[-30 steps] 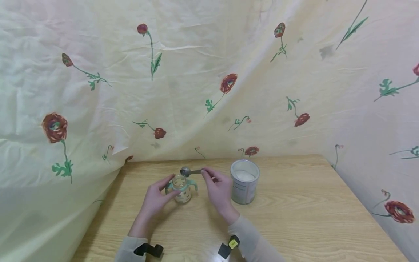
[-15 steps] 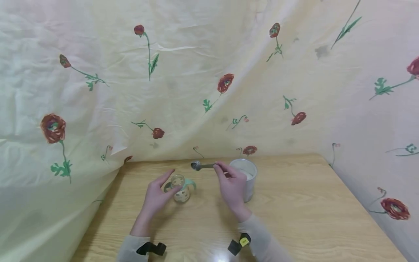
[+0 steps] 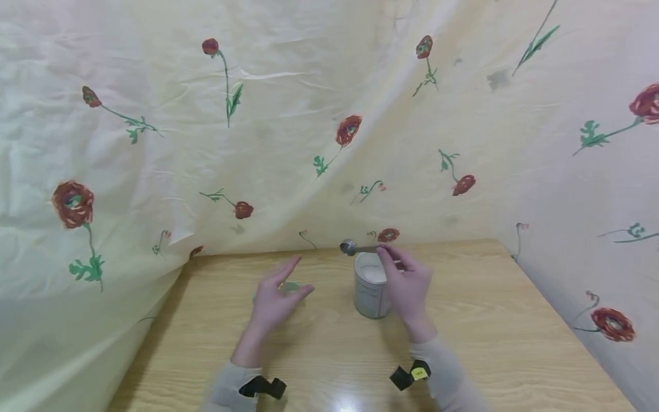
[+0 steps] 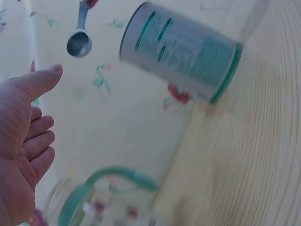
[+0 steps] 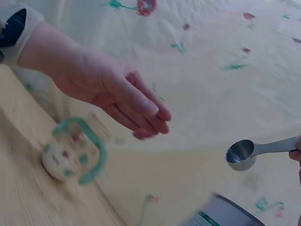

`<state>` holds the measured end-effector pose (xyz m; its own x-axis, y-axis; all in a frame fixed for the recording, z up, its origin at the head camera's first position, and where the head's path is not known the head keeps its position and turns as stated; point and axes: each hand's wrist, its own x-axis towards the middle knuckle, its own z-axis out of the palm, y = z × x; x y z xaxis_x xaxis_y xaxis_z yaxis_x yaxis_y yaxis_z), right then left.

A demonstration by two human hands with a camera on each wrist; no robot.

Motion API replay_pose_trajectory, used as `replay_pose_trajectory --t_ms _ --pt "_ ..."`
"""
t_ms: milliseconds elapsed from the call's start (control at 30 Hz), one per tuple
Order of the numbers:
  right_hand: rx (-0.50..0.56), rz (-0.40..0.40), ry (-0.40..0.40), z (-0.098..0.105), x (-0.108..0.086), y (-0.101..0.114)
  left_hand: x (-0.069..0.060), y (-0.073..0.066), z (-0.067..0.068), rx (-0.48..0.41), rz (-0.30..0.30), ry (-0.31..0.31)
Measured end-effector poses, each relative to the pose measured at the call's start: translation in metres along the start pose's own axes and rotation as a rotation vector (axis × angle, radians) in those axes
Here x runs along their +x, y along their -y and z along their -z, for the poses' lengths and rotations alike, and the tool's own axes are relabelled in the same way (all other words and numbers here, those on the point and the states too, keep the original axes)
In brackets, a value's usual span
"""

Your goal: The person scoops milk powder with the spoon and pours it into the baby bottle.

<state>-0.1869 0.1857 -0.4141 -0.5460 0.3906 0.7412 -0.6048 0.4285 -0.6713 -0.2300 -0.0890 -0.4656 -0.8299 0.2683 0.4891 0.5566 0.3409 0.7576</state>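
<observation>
My right hand point(image 3: 409, 280) pinches the handle of a metal measuring spoon point(image 3: 348, 247), held level above the can's rim. The spoon's bowl point(image 5: 241, 154) looks empty in the right wrist view. Under it stands an open can point(image 3: 372, 294) with white powder point(image 3: 372, 273) inside. My left hand point(image 3: 275, 297) is in the air with thumb and fingers spread, holding nothing. Behind it a baby bottle with green handles point(image 5: 73, 150) stands on the table without a lid; in the head view the hand hides most of it.
The wooden table point(image 3: 319, 355) meets a flower-printed cloth point(image 3: 288, 143) that hangs behind it and at both sides. Both wrists wear black straps with small cameras.
The right hand has carried the spoon from the bottle's mouth rightward to above the can. My left hand has let go of the bottle and moved right, in front of it.
</observation>
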Motion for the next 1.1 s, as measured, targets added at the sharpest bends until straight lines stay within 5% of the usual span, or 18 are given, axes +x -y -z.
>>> replay_pose_trajectory --t_ms 167,333,500,700,1100 --pt "-0.084 0.016 0.016 0.025 0.006 -0.035 0.007 -0.01 -0.028 -0.023 -0.027 0.049" --pt "-0.204 0.074 0.166 0.044 0.011 -0.043 0.012 -0.016 -0.057 -0.062 0.047 0.103" --pt "-0.375 0.225 0.334 0.048 0.012 -0.047 0.019 -0.018 -0.087 -0.129 0.141 0.145" --pt "-0.51 0.372 0.394 0.041 0.006 -0.051 0.022 -0.017 -0.111 -0.198 0.129 0.155" --pt "-0.587 0.236 0.505 0.034 0.001 -0.048 0.019 -0.012 -0.125 -0.231 0.106 0.138"
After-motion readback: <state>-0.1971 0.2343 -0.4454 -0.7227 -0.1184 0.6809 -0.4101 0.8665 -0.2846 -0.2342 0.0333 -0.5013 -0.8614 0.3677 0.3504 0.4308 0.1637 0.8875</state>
